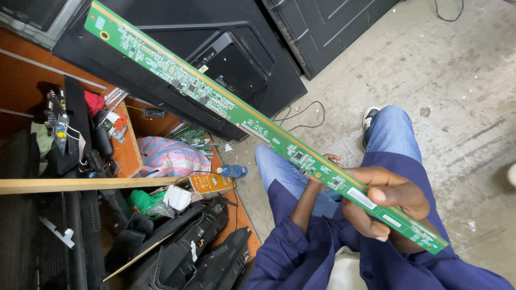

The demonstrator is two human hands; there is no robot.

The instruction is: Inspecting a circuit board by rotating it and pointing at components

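— What's the person holding?

— One long green board (226,104), narrow as a ruler, studded with small chips. It runs slantwise from the upper left down to the lower right, lifted above the lap.

— Both hands on it?

— The right hand (384,201) is clenched around the board near its lower end, thumb on top, fingers curled beneath. The left hand (329,165) sits just up the board from the right one, behind it. Only a few fingertips show past the edge, so I cannot tell whether it grips or merely props.

— What lies about it?

— Under the board's upper half lean two big black panels (215,59), one partly over the other. A third dark panel (328,32) stands to the right of the board's upper half. Below the board's middle, on the concrete floor (446,91), lies one blue bottle (232,171), and just left of that one striped pink cloth (169,156). A wooden batten (80,185) lies below the board's upper end, crossing a heap of black casings. One green rag (142,200) sits just under the batten.

— And the person?

— Seated, blue jeans, dark blue coat; one shoe (370,117) shows right of the board's middle. Two black cables trail on the floor there too.
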